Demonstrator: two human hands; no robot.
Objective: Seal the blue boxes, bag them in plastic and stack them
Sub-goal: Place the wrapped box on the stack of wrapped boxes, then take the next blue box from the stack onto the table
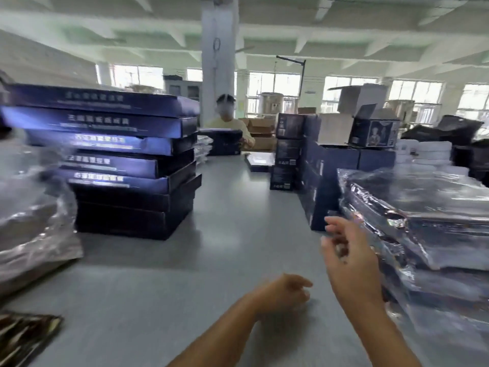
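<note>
A tall stack of flat blue boxes (127, 160) with white lettering stands on the grey table (185, 287) at the left. At the right edge lies a pile of blue boxes in clear plastic bags (423, 226). My right hand (349, 258) hovers beside that pile, fingers loosely spread, holding nothing. Lower and nearer the middle, my left hand (285, 290) hangs over the table with its fingers loosely curled and empty. The frame is blurred by motion.
Loose plastic bags (34, 229) lie heaped at the left edge, and a dark glossy sheet (23, 337) is at the bottom left corner. Upright dark boxes (325, 165) stand mid-right. A person (227, 123) handles a box at the far end.
</note>
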